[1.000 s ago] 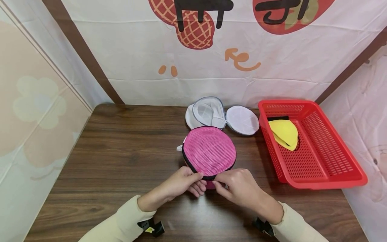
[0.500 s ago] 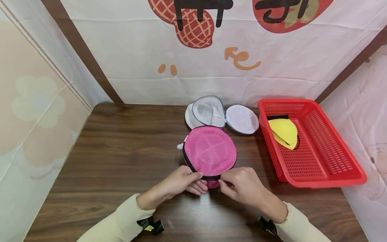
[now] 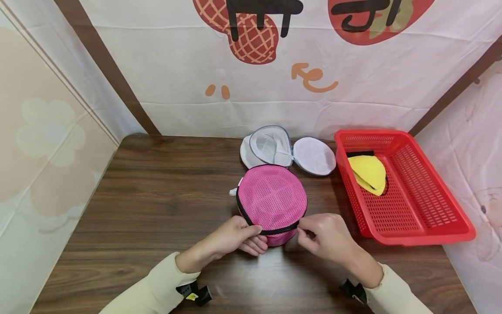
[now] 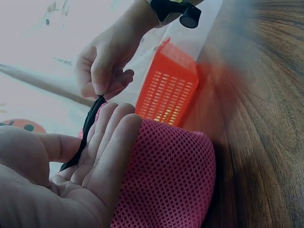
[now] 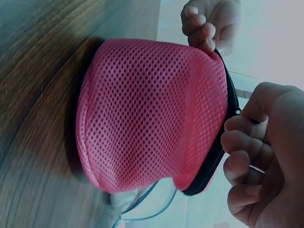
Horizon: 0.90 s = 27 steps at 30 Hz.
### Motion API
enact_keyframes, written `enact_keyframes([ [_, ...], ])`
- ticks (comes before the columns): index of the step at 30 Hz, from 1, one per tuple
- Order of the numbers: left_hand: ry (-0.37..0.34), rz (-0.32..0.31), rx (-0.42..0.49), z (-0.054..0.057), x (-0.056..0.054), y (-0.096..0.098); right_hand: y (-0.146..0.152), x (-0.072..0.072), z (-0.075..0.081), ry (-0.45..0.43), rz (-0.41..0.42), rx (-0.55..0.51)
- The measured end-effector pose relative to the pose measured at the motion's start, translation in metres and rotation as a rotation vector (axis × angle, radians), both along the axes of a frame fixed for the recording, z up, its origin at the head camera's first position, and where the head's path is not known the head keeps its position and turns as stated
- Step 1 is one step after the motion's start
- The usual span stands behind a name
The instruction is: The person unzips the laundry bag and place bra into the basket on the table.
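A round pink mesh laundry bag (image 3: 272, 196) with a black zipper (image 3: 281, 230) around its top stands on the table. My left hand (image 3: 237, 239) pinches the zippered rim at the front, thumb on top and fingers below. Farther right along the rim, my right hand (image 3: 328, 240) pinches the zipper pull. A bit of the small metal pull (image 5: 238, 111) shows at the fingertips in the right wrist view; the rest is hidden. The bag's mesh side (image 5: 147, 109) bulges outward, and its contents cannot be made out. A white tag (image 3: 233, 192) sticks out at the bag's left.
Behind the bag lie white mesh laundry bags (image 3: 314, 156) with grey-blue edging, one of them spread open. To the right stands a red plastic basket (image 3: 425, 240) with a yellow cup-shaped item (image 3: 368, 172) in it. A printed cloth (image 3: 176, 65) hangs behind the table (image 3: 157, 196).
My right hand has slid to the right along the bag's front rim with the zipper pull. The left hand keeps its hold in nearly the same place.
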<state>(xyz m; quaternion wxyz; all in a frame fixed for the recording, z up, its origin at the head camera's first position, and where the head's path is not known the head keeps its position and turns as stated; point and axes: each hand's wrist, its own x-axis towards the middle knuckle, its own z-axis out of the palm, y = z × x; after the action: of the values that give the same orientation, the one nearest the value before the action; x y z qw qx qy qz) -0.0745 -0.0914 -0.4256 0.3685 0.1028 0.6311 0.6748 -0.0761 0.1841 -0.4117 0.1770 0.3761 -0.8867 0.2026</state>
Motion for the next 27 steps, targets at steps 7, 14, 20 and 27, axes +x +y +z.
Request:
enact_keyframes([
  [7, 0.007, 0.005, -0.008, 0.000, 0.000, -0.003, 0.010, -0.005, -0.002, 0.020, -0.050, -0.023],
  [14, 0.007, 0.009, -0.008, 0.000, 0.000, -0.004, 0.017, -0.012, -0.003, 0.019, -0.105, -0.046],
  [20, 0.012, 0.011, -0.008, 0.000, 0.000, -0.006, 0.023, -0.018, -0.005, 0.012, -0.178, -0.048],
  [27, 0.008, 0.008, -0.006, 0.000, 0.000, -0.007, 0.027, -0.027, -0.011, 0.030, -0.273, -0.044],
])
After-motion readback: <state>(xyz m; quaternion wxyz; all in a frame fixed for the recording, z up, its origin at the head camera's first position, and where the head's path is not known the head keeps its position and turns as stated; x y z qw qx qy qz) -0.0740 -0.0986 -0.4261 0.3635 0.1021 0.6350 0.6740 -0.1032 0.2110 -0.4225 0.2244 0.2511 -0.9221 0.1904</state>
